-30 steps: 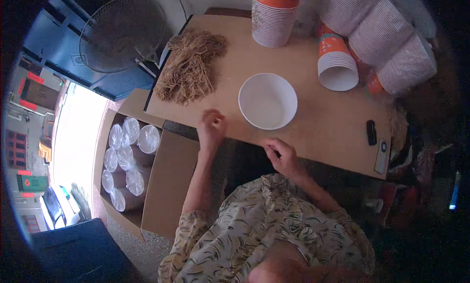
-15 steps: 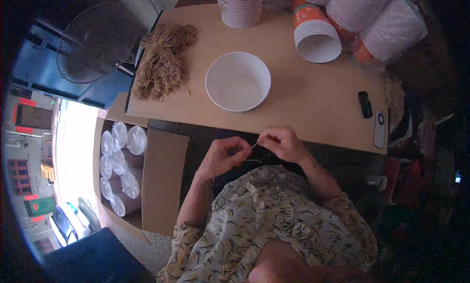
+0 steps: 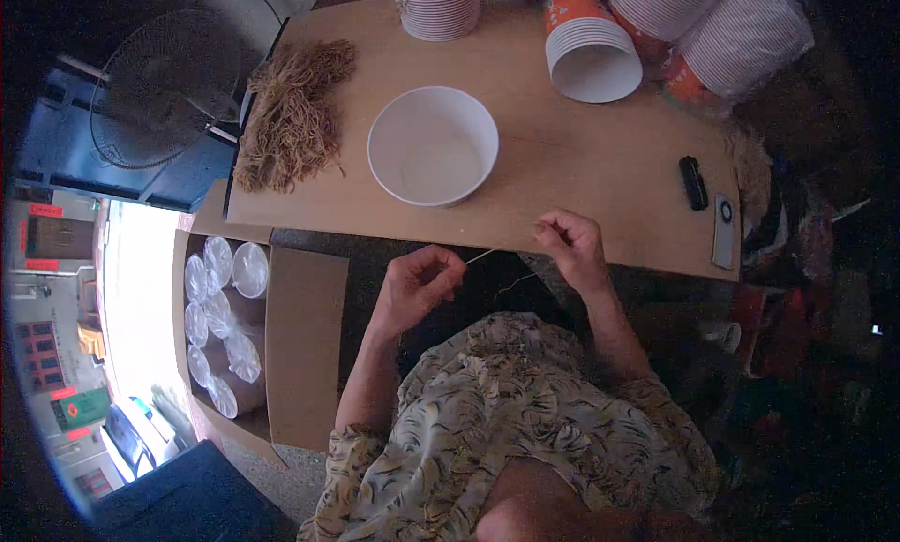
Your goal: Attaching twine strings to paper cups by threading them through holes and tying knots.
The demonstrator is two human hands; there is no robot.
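Observation:
My left hand is pinched on a thin pale strand, whose free part points up and to the right, just past the table's near edge. To its right, my right hand is raised with thumb and forefinger together; whatever is between them is too small to make out. A thin, slack strand hangs below that hand; I cannot tell where it ends. A large white paper bucket stands open on the table beyond my hands. At the table's left lies a heap of brown, stringy strands.
Stacked paper buckets stand at the back, with an orange-printed bucket on its side. A black object and a whitish flat device lie at right. A cardboard box of plastic-wrapped cups sits left; a fan is beyond.
My hands have moved apart, the right one going up and to the right. A length of strand now shows beyond my left fingers. The view has shifted slightly.

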